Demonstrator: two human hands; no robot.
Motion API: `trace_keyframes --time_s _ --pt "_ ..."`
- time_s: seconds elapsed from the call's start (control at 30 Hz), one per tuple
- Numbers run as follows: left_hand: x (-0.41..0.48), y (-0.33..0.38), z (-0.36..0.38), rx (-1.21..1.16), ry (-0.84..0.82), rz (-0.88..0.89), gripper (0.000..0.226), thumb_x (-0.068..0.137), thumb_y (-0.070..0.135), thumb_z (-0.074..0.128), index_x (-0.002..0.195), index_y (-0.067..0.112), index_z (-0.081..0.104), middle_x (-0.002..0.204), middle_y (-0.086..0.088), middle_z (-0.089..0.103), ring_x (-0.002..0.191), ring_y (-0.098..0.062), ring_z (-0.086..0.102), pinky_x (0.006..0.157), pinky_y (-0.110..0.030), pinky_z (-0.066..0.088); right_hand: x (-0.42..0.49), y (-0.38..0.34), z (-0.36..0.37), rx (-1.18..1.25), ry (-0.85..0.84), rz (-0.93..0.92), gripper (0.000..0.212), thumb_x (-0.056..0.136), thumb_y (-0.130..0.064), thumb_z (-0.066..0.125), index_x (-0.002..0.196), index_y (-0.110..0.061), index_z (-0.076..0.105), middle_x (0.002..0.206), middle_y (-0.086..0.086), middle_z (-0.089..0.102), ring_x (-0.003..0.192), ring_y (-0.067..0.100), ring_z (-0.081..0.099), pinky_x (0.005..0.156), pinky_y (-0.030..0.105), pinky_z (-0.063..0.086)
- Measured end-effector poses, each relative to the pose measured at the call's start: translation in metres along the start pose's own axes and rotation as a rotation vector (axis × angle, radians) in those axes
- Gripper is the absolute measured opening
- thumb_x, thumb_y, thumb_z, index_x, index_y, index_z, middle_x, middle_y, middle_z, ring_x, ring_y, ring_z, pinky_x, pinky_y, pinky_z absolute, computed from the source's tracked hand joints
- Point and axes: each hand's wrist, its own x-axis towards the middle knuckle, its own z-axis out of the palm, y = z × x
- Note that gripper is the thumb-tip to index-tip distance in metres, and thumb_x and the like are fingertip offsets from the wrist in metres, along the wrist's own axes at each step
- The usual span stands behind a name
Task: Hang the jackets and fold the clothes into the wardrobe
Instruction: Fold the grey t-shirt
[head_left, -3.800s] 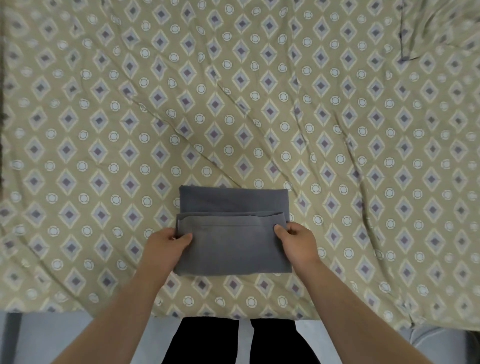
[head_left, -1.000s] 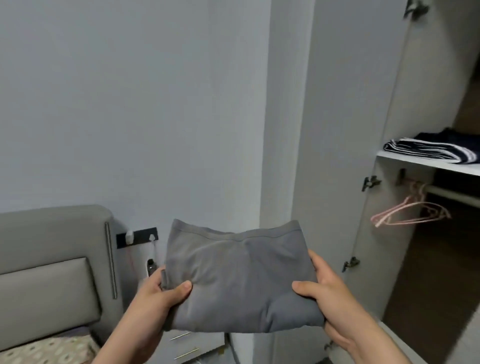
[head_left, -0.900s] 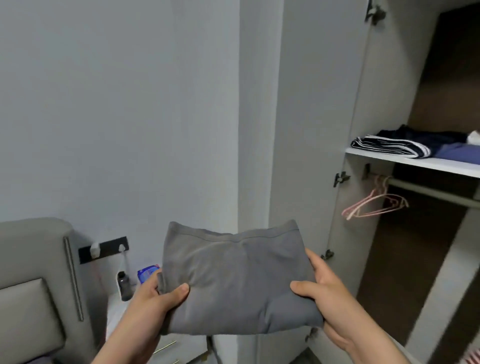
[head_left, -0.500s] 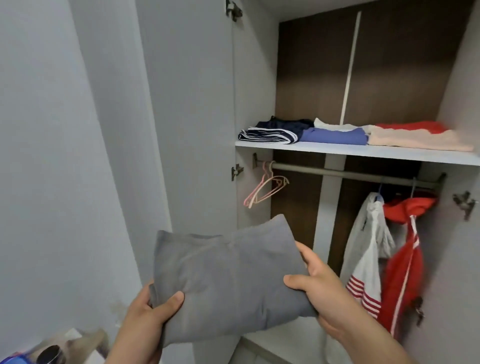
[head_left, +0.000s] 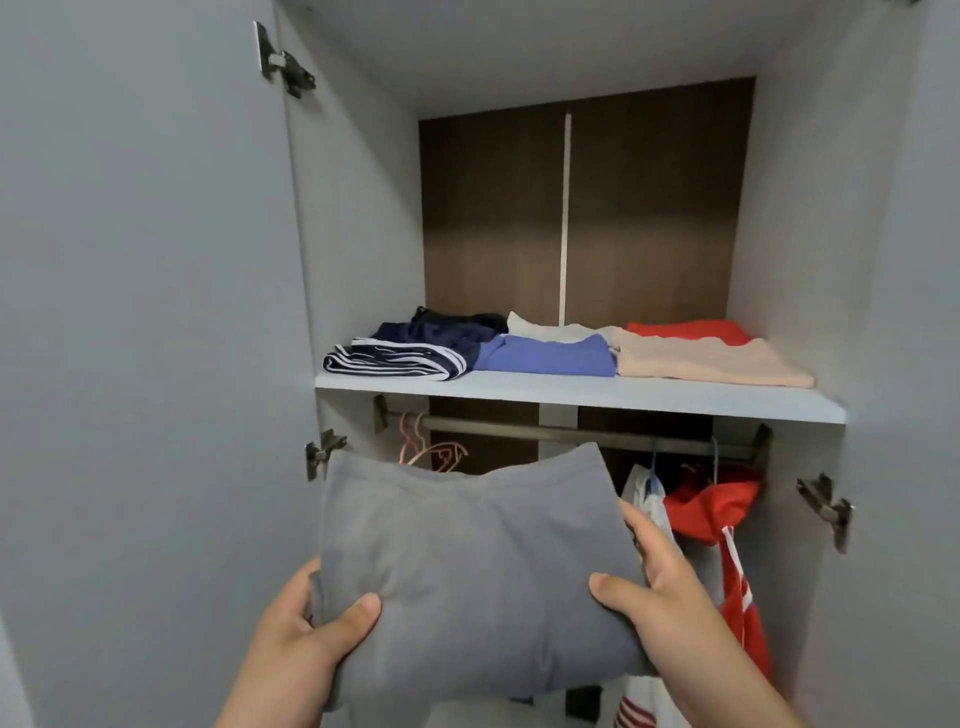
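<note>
A folded grey garment (head_left: 467, 561) is held flat in front of the open wardrobe, below the shelf. My left hand (head_left: 306, 639) grips its left edge, thumb on top. My right hand (head_left: 660, 597) grips its right edge, thumb on top and fingers underneath. The wardrobe shelf (head_left: 571, 392) carries folded clothes: a navy striped piece (head_left: 395, 361), a blue one (head_left: 545, 356), a beige one (head_left: 701, 358) and a red one (head_left: 685, 328) behind it. Under the shelf runs a hanging rail (head_left: 519, 430) with a red jacket (head_left: 722, 519) and a white jacket (head_left: 641, 491).
Empty pink hangers (head_left: 431, 452) hang at the rail's left end, partly behind the grey garment. The left wardrobe door (head_left: 145, 312) stands open close by my left side; the right door (head_left: 904, 364) is open too. A strip of bare shelf runs along the front edge.
I turned from the bed to face the wardrobe, carrying the folded grey garment in both hands. In the last half second the shelf came square in front and closer.
</note>
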Motion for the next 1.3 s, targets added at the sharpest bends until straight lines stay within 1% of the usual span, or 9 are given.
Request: trace_keyframes --time_s 0.1,0.17,0.3,0.47,0.6,0.7,0.9,1.07,1.3 --pt "0.036 0.02 0.023 -0.008 -0.025 0.016 0.048 0.062 0.0 0.087 0.105 0.012 0.071 0.088 -0.008 0.077 0.083 -0.026 0.07 0.059 -0.014 0.055 0.038 -0.013 -0.014 -0.004 0.038 -0.052 0.066 0.085 0.011 0.062 0.121 -0.043 0.052 0.114 -0.015 0.07 0.103 0.004 0.067 0.087 0.028 0.051" --pt "0.069 0.036 0.041 -0.012 -0.069 0.029 0.061 0.043 0.014 0.098 0.099 0.014 0.074 0.084 -0.007 0.077 0.078 -0.022 0.073 0.055 -0.016 0.055 0.068 -0.028 -0.022 -0.011 0.059 -0.105 0.067 0.085 0.015 0.061 0.124 -0.038 0.054 0.113 -0.015 0.072 0.104 0.005 0.068 0.088 0.03 0.052" --pt "0.132 0.059 0.065 -0.031 -0.138 0.053 0.044 0.066 -0.016 0.078 0.097 0.014 0.068 0.088 -0.015 0.075 0.07 -0.019 0.073 0.059 -0.029 0.057 0.119 -0.053 -0.028 -0.064 0.085 -0.186 0.066 0.085 0.01 0.063 0.125 -0.042 0.054 0.109 -0.019 0.072 0.103 0.005 0.069 0.094 0.036 0.051" --pt "0.211 0.07 0.086 -0.073 -0.239 0.033 0.055 0.051 -0.007 0.083 0.102 0.005 0.066 0.092 -0.021 0.074 0.07 -0.027 0.072 0.06 -0.036 0.054 0.183 -0.074 -0.02 -0.173 0.168 -0.249 0.063 0.087 0.004 0.061 0.123 -0.046 0.052 0.11 -0.022 0.069 0.098 -0.002 0.066 0.083 0.023 0.051" --pt "0.286 0.08 0.107 -0.107 -0.342 0.02 0.031 0.08 -0.008 0.062 0.106 0.008 0.066 0.097 -0.018 0.074 0.082 -0.033 0.072 0.07 -0.039 0.052 0.243 -0.093 -0.012 -0.29 0.22 -0.304 0.07 0.088 0.003 0.058 0.113 -0.061 0.045 0.101 -0.037 0.061 0.094 -0.014 0.06 0.072 0.011 0.048" --pt "0.342 0.093 0.129 -0.069 -0.412 0.017 0.028 0.086 -0.007 0.06 0.106 0.011 0.067 0.096 -0.014 0.075 0.088 -0.034 0.071 0.075 -0.04 0.052 0.287 -0.113 -0.016 -0.327 0.267 -0.298 0.079 0.088 0.006 0.056 0.126 -0.062 0.039 0.118 -0.04 0.05 0.109 -0.008 0.055 0.091 0.021 0.046" --pt "0.437 0.088 0.201 0.049 -0.45 -0.078 0.029 0.088 -0.004 0.059 0.112 0.012 0.063 0.104 -0.013 0.072 0.093 -0.033 0.068 0.077 -0.039 0.055 0.371 -0.119 -0.062 -0.263 0.398 -0.162 0.073 0.086 0.012 0.05 0.138 -0.039 0.05 0.141 -0.01 0.05 0.122 0.019 0.053 0.106 0.04 0.044" --pt "0.453 0.043 0.217 0.482 -0.513 -0.196 0.014 0.088 -0.001 0.055 0.093 0.01 0.062 0.092 -0.017 0.065 0.082 -0.03 0.063 0.063 -0.032 0.052 0.391 -0.068 -0.078 -0.225 0.359 0.236 0.049 0.088 0.011 0.05 0.129 -0.014 0.058 0.113 0.014 0.069 0.098 0.031 0.07 0.089 0.042 0.058" --pt "0.466 0.034 0.218 0.485 -0.499 -0.196 0.027 0.083 0.001 0.062 0.109 0.008 0.062 0.102 -0.015 0.067 0.094 -0.03 0.065 0.069 -0.035 0.057 0.393 -0.062 -0.091 -0.071 0.368 0.204 0.042 0.086 0.012 0.041 0.116 -0.006 0.065 0.106 0.026 0.071 0.091 0.038 0.072 0.074 0.043 0.061"
